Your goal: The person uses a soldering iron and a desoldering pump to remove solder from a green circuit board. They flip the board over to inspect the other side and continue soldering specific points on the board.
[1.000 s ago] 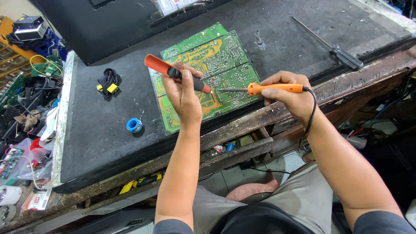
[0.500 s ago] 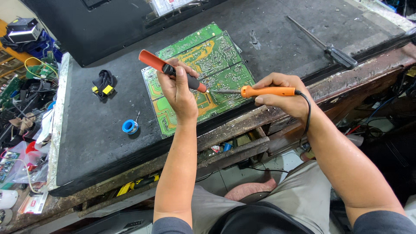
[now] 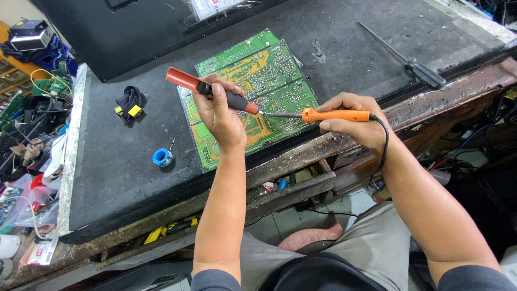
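Observation:
A green circuit board (image 3: 269, 70) lies solder side up on a dark workbench mat (image 3: 124, 161). My left hand (image 3: 223, 116) grips a red and black hand tool (image 3: 210, 90), its tip pointing down at the board's lower middle. My right hand (image 3: 353, 123) holds an orange-handled soldering iron (image 3: 334, 115) level, with its metal tip reaching left to the same spot on the board. A black cord runs from the iron's handle over my right wrist. The two tool tips nearly meet.
A blue solder spool (image 3: 162, 157) sits left of the board, beyond it a black and yellow part (image 3: 130, 103). A long screwdriver (image 3: 409, 59) lies at the far right. Clutter of wires and boards (image 3: 32, 118) fills the left side. The bench's worn front edge (image 3: 301, 156) runs beneath my hands.
The view has shifted slightly; both hands and their tools keep the same pose over the board, with the tips staying together at the same spot.

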